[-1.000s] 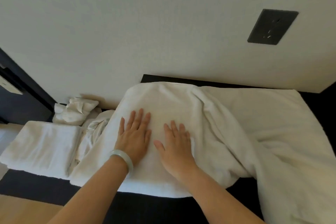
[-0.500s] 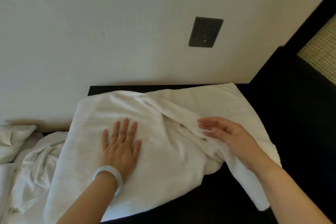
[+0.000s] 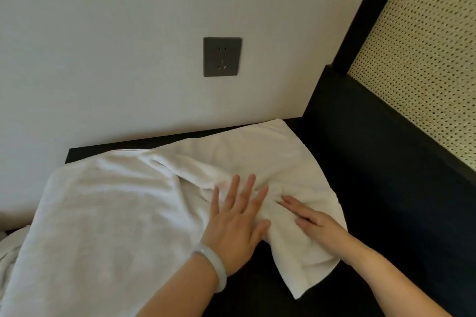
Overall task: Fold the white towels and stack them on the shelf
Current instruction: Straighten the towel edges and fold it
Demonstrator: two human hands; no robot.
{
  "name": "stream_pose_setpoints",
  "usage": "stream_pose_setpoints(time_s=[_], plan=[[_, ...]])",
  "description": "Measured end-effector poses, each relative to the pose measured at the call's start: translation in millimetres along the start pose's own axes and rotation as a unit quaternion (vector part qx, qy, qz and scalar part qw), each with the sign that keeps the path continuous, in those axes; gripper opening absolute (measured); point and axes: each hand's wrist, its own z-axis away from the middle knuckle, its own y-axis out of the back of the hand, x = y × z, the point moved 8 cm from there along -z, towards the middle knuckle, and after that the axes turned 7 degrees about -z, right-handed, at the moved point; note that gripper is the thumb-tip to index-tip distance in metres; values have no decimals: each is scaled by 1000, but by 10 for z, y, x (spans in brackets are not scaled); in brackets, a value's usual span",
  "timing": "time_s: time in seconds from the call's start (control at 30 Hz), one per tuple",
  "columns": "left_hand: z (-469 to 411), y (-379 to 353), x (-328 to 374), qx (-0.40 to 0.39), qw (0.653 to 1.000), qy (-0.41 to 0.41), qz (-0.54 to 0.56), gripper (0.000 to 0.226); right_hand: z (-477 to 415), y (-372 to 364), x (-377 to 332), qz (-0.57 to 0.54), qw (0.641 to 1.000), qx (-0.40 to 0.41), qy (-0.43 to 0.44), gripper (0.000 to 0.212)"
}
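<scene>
A white towel (image 3: 103,213) lies spread over a black surface (image 3: 252,296) that runs along the foot of a pale wall (image 3: 103,33). Its left part is broad and fairly smooth, and a ridge of bunched folds crosses the middle on a slant. Its right part reaches to the far corner of the surface, where the wall meets a black frame (image 3: 360,20). One near corner of the towel hangs forward in a point between the two forearms. The left hand (image 3: 237,221) rests palm down on the towel just right of the ridge, its fingers straight and spread apart, gripping nothing, with the heel of the hand at the towel's near edge. A pale, translucent bangle (image 3: 213,265) sits on that wrist. The right hand (image 3: 316,224) lies flat on the right part of the towel, its fingers straight and close together, pointing left toward the other hand and pressing the cloth down. It also holds nothing. The two hands are near each other but not touching. A dark grey wall socket (image 3: 222,56) is set in the wall above the towel. The black frame holds a woven cane panel (image 3: 425,72) at upper right. A bit of crumpled white cloth (image 3: 6,252) shows at the left edge, too little to tell whether it is a separate towel
</scene>
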Motion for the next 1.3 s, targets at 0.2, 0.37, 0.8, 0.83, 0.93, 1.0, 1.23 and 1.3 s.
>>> stream_pose_setpoints(time_s=[0.2,0.37,0.8,0.83,0.93,1.0,1.23,1.3], plan=[[-631,-361,44,-124,990,56,-31,55,354,682,463,62,997,26,-44,81],[-792,-352,-6,-104,989,106,-24,48,381,787,595,180,983,2,23,62],[-300,-70,-441,-59,981,179,41,60,73,1385,643,10,961,188,-202,48],[-242,-118,-457,-60,978,200,25,62,66,1384,651,4,961,191,-202,50],[-33,-161,-556,-16,962,271,14,68,73,1373,633,-1,960,195,-200,52],[81,-214,-611,-9,954,297,29,72,73,1377,636,17,959,195,-206,51],[230,-273,-547,-53,977,209,-5,62,166,1519,577,315,903,115,-267,25],[300,-189,-510,-21,979,201,-10,62,150,1486,536,359,891,141,-239,21]])
